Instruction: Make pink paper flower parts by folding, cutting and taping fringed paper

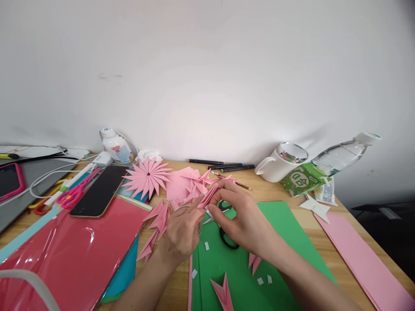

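Wooden desk [272, 191] is pretty cluttered: green paper sheet [292, 229] bottom centre, red glossy sheet [65, 255] lower left, pink strip [363, 259] lower right, white mug [275, 168] and markers [223, 166] along the back edge.

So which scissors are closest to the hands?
The black scissors, on the green paper under the right hand, which pinches a folded pink piece with the left hand. The pink scissors lie far left, beside the black phone.

My left hand [181, 231] and right hand [246, 220] meet over the green sheet [285, 224] on the worktop [269, 190], fingers [227, 190] of both pinching one folded pink petal [207, 196]. Black scissors [227, 239] lie under my right hand. A pink paper flower [147, 177] sits beyond, to the left.
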The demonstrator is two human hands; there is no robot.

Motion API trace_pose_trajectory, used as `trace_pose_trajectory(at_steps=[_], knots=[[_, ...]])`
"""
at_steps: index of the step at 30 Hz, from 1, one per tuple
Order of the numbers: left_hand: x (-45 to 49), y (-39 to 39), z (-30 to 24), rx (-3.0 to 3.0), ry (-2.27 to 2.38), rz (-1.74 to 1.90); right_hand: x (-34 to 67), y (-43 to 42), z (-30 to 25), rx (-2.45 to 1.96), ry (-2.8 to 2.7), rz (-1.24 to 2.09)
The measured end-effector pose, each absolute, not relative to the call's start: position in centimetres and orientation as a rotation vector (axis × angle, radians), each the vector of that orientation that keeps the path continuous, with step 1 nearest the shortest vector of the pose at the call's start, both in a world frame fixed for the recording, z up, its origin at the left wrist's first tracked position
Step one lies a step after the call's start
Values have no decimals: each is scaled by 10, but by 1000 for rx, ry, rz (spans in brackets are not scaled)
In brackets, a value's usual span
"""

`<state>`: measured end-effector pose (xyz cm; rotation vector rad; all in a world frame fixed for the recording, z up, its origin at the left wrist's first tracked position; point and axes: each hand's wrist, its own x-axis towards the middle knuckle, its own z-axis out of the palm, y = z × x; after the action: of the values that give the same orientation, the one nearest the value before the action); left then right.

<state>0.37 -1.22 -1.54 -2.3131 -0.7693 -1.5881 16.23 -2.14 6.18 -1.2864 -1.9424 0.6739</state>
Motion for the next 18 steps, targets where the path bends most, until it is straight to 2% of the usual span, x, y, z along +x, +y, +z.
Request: trace_pose_trajectory(at_steps=[6, 18], knots=[[2, -11, -18, -2309, -790, -1567, 168, -19, 67, -1215, -1931, 823], [3, -13, -19, -2294, -831, -1600, 165, -19, 63, -1271, -1924, 774]])
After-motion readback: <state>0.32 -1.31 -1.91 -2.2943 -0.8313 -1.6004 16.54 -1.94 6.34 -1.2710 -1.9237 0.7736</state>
